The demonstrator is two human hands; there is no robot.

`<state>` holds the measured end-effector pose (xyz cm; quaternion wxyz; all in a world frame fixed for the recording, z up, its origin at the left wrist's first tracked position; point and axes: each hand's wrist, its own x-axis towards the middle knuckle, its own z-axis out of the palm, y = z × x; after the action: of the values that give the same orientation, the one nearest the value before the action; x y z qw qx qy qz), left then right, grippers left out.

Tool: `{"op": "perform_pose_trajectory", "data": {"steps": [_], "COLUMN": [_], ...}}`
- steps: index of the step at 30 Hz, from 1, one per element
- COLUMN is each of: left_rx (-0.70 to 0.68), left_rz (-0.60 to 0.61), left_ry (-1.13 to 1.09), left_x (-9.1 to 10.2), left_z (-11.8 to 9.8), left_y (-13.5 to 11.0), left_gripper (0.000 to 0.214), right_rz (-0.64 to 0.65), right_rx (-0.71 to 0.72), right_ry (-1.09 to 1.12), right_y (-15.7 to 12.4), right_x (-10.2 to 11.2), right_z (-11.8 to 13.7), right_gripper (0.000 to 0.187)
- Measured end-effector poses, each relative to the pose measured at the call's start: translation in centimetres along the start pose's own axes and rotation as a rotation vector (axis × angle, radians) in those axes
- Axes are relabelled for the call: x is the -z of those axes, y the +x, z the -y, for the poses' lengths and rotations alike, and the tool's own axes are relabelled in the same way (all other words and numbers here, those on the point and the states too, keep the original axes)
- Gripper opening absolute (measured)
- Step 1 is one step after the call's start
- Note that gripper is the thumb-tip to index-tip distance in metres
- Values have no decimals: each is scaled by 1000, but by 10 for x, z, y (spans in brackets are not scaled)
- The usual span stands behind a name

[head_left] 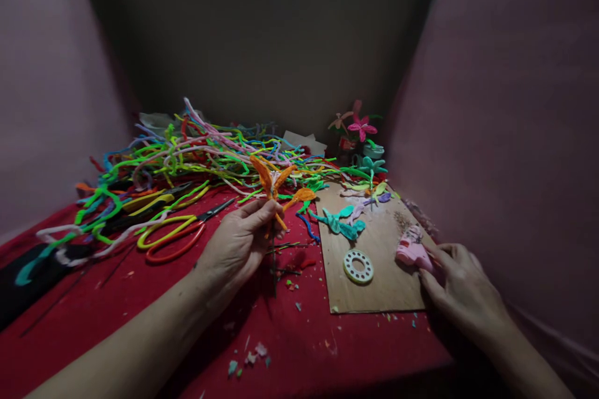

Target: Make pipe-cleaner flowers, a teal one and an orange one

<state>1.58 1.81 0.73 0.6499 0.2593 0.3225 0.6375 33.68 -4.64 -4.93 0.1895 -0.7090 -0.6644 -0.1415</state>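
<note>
My left hand (248, 234) pinches an orange pipe-cleaner flower (276, 181) upright by its base, above the red cloth. Its petals spread upward and to the right, and a thin dark stem hangs below the fingers. At the right edge of the brown board (388, 293), my right hand (463, 287) has thumb and fingers around the near end of a small pink plastic object (412, 249); its exact kind I cannot make out. On the board lie a teal pipe-cleaner flower (344, 223) and a pale ring with holes (358, 267).
A tangled heap of coloured pipe cleaners (206, 153) fills the back left. Scissors (187, 230) with yellow and red handles lie left of my left hand. Finished-looking flowers (362, 128) stand at the back right. Fluff scraps (253, 356) dot the red cloth (355, 355).
</note>
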Motion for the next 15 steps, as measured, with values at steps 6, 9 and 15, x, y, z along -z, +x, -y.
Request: {"op": "perform_pose_trajectory", "data": {"steps": [6, 9, 15], "left_rx": [81, 104, 171], "left_rz": [75, 133, 200], "left_ry": [3, 25, 43], "left_x": [-2, -3, -5], "left_z": [4, 7, 10], "left_y": [-10, -16, -23], "left_gripper": [8, 12, 18], "right_rz": [-14, 183, 383], "right_rx": [13, -139, -479], "right_ry": [678, 1174, 2010], "right_y": [6, 13, 30], "right_x": [26, 29, 20], "right_z": [83, 135, 192], "right_gripper": [24, 23, 15]}}
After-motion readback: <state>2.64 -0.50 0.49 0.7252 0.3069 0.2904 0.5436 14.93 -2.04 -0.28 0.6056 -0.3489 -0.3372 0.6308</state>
